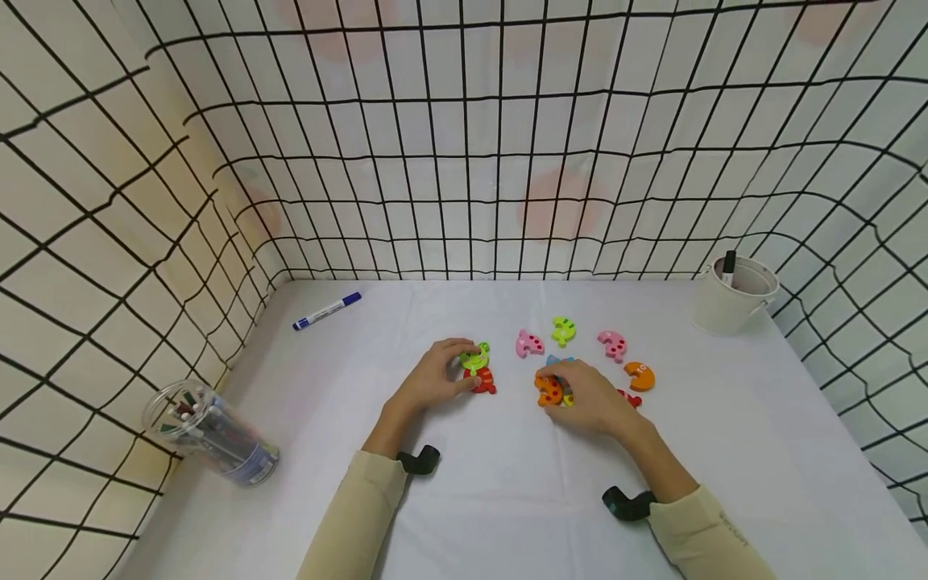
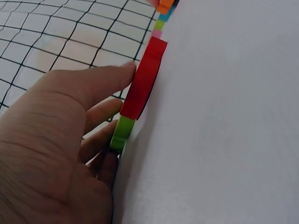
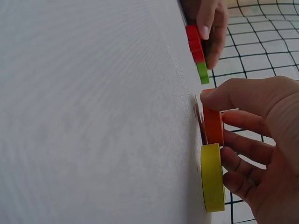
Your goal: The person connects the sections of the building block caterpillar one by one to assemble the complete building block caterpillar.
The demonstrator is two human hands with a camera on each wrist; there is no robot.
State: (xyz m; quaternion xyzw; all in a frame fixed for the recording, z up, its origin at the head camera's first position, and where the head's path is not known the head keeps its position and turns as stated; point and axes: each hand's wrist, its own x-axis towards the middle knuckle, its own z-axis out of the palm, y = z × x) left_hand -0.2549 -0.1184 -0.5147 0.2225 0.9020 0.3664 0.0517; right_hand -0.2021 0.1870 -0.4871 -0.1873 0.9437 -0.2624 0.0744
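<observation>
1. The left hand (image 1: pixel 437 374) has its fingers and thumb bent around 2 pieces lying end to end on the white-covered table (image 1: pixel 500 507).
2. Its thumb presses the flat red piece with stripes (image 1: pixel 482 383); its other fingers reach the flat bright-green piece with a cartoon face (image 1: pixel 474 360), which touches the red end.
3. The right hand (image 1: pixel 590 399) pinches the flat orange piece with red spots (image 1: pixel 548 391) between thumb and fingers; whether that piece touches the table, I cannot tell.
4. Just beside it are a thick yellow piece (image 3: pixel 213 177) and a blue piece (image 1: pixel 555 359), mostly hidden by the hand in the head view.
5. Beyond the right hand lie a pink spotted fish-like piece (image 1: pixel 530 344), a lime-green striped piece (image 1: pixel 563 331) and a pink curved piece with red spots (image 1: pixel 613 345).
6. Right of that hand are an orange rounded piece marked "10" (image 1: pixel 640 376) and a small red piece (image 1: pixel 632 399), partly covered.
</observation>
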